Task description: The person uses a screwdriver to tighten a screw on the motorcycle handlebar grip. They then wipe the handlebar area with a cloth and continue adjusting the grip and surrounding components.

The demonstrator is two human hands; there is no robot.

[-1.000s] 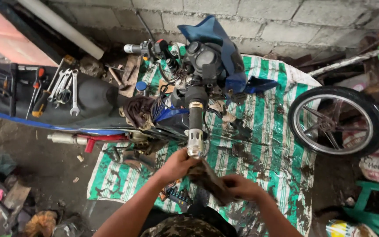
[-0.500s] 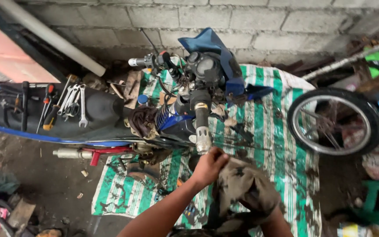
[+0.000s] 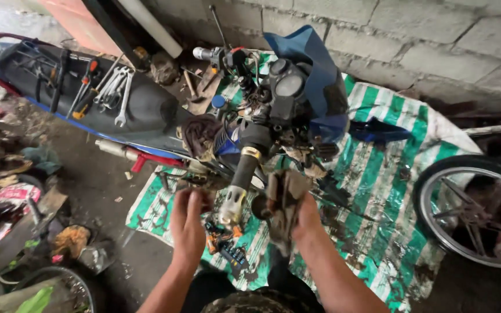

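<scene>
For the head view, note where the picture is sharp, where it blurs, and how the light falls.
Head view: the spanners on the motorbike seat read sharp; the right hand and its dirty rag smear with motion blur; light is soft daylight without hard shadows; the block wall bows from wide-angle distortion.

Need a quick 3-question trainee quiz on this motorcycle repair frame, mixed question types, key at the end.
1. True or false: the right hand holds a dirty rag.
2. Where do the wrenches lie?
A. on the striped tarp
B. on the black seat
C. inside the loose wheel
3. Fill in: the left hand is just left of the handlebar ____.

Key
1. True. The rag is bunched in that hand, beside the handlebar end.
2. B. They rest on the black seat with screwdrivers; the striped tarp and loose wheel carry none.
3. grip. Whether the hand touches anything cannot be told.
</scene>
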